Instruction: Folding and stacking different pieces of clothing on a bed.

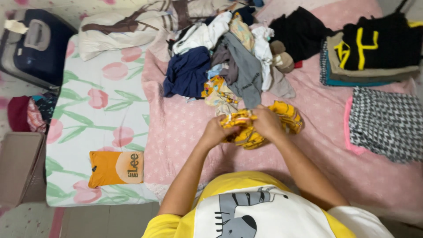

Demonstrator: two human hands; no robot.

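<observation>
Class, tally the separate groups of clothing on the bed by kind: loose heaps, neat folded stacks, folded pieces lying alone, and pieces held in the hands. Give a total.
Loose heap of mixed unfolded clothes: 1
Neat folded stacks, topped by a black-and-yellow garment: 1
Folded pieces lying alone: 2, the orange folded shirt and the black-and-white checked cloth
Held: 1, the yellow patterned garment, in left hand and right hand
Total: 5

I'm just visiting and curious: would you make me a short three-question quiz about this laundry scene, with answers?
1. True or false: both hands grip the yellow patterned garment.
2. Which lies alone on the tulip-print sheet? A) the folded orange garment B) the black-and-white checked cloth C) the dark suitcase
3. Fill in: the unsorted clothes pile lies on the ___ blanket.

Key: 1 true: the left hand and right hand both clutch it. 2 A. 3 pink.
</observation>
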